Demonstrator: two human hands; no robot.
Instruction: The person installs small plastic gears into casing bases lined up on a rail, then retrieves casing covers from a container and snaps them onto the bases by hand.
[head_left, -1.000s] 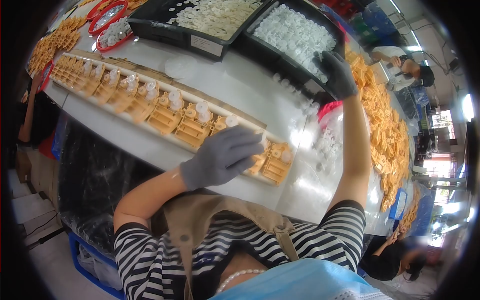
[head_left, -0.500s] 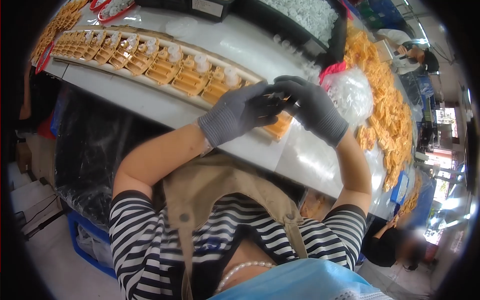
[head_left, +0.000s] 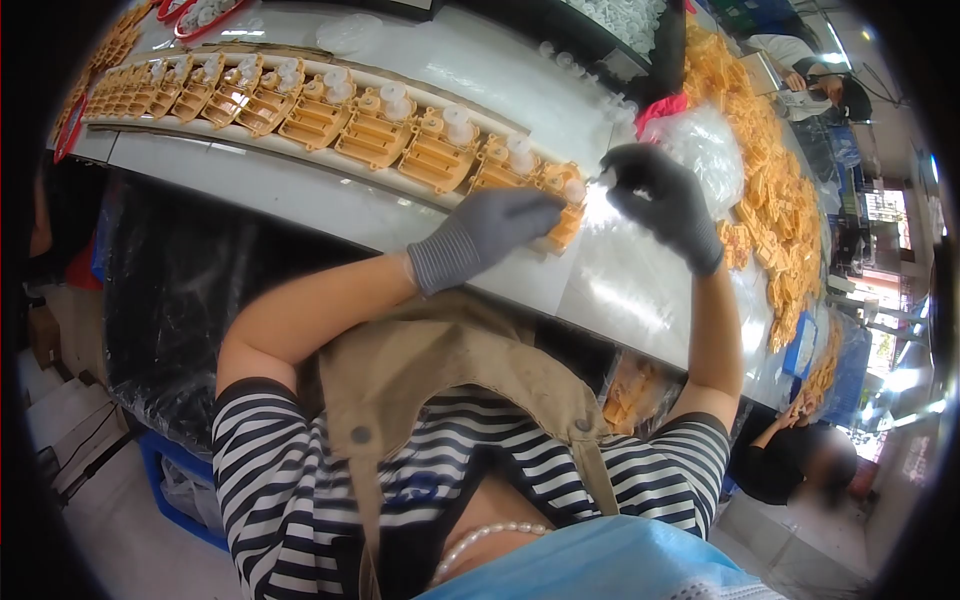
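Note:
My left hand (head_left: 488,230), in a grey glove with dark fingertips, reaches over the near end of a row of orange plastic housings (head_left: 437,158). Its fingers are closed against the last orange plastic housing (head_left: 565,232), partly covering it. A translucent white plastic part (head_left: 574,190) sits in that housing's upper end; similar parts stand in others along the row. My right hand (head_left: 665,205), also gloved, hovers just right of the row with fingers curved and thumb apart. Between those fingertips is a pale patch, and I cannot tell whether it is a part or glare.
A black bin (head_left: 640,75) of clear parts stands at the back, with loose ones beside it. A clear plastic bag (head_left: 705,165) and a heap of orange parts (head_left: 785,240) lie to the right. Other people (head_left: 800,465) are at the right.
My hands were together over the row's end; the right has moved away to the right and its fingers have parted. The left stays near the last housing, whose white part now shows.

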